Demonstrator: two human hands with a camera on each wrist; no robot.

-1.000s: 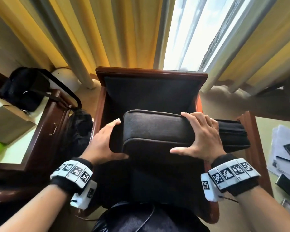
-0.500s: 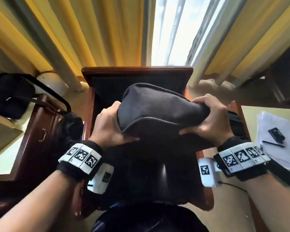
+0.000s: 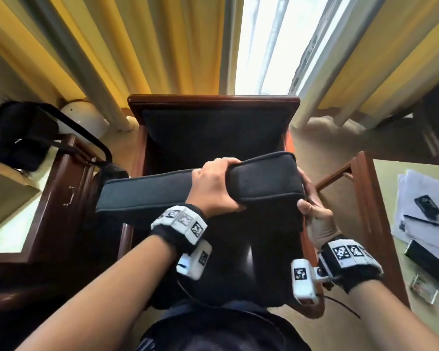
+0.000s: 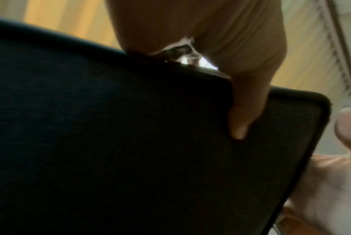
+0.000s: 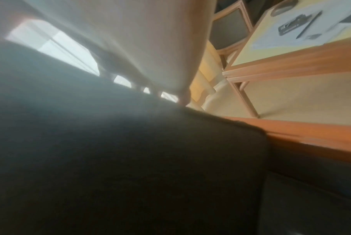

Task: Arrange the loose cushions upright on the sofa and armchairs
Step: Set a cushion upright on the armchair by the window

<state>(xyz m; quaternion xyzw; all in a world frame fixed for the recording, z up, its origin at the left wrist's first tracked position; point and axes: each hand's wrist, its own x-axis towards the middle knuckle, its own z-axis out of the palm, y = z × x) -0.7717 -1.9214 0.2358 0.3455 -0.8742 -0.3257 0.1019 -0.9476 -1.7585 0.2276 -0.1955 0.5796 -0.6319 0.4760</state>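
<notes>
A long dark cushion (image 3: 147, 196) is held on edge above the seat of the dark armchair (image 3: 213, 101), spanning from its left armrest to its right one. My left hand (image 3: 221, 186) grips the cushion's top edge right of its middle, fingers over the far side and thumb (image 4: 241, 119) on the near face. My right hand (image 3: 306, 196) grips the cushion's right end, thumb at the lower corner, fingers behind. In both wrist views the cushion (image 5: 130, 159) fills most of the picture.
A wooden side table (image 3: 58, 188) with a black bag (image 3: 18, 138) stands to the left of the chair. On the right a wooden table (image 3: 365, 198) carries papers (image 3: 421, 206) and small devices. Yellow curtains (image 3: 137, 46) and a bright window lie behind the chair.
The cushion went from flat, to bunched up and lifted, to stretched out on edge across the chair. My left hand slid right along its top; my right hand dropped to its right end.
</notes>
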